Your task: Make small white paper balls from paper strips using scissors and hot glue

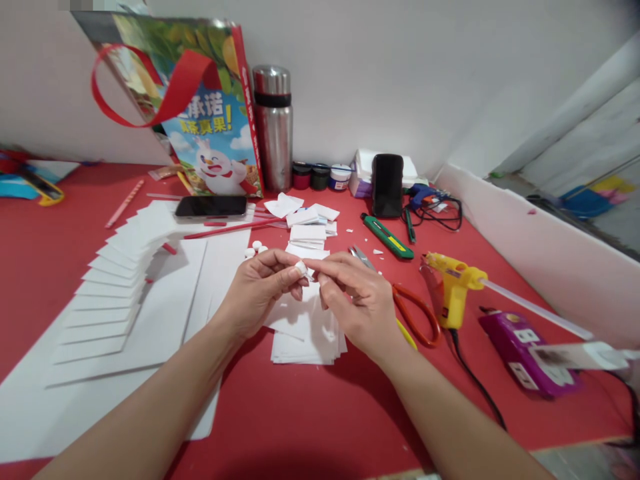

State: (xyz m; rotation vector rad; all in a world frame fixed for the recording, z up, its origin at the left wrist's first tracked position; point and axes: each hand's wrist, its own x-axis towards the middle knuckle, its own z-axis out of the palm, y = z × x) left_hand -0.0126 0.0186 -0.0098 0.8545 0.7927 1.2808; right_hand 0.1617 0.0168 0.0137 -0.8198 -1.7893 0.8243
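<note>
Between both hands, above the middle of the table, is a small white rolled piece of paper (pixel 301 267). My left hand (pixel 263 283) pinches it between thumb and fingers. The fingertips of my right hand (pixel 357 293) close on its other side, at a loose end. Below the hands lies a stack of white paper sheets (pixel 305 350). Just beyond my left fingers sit several small white paper rolls (pixel 256 248). Small cut paper cards (pixel 307 235) are piled further back. Orange-handled scissors (pixel 417 317) lie beside my right hand, partly hidden by it.
A fanned stepped white card structure (pixel 107 287) stands on white board at left. A yellow glue gun (pixel 455 283), purple power strip (pixel 525 357) and green cutter (pixel 387 237) lie at right. Behind stand a steel flask (pixel 275 133), gift bag (pixel 215 127) and phone (pixel 387 187).
</note>
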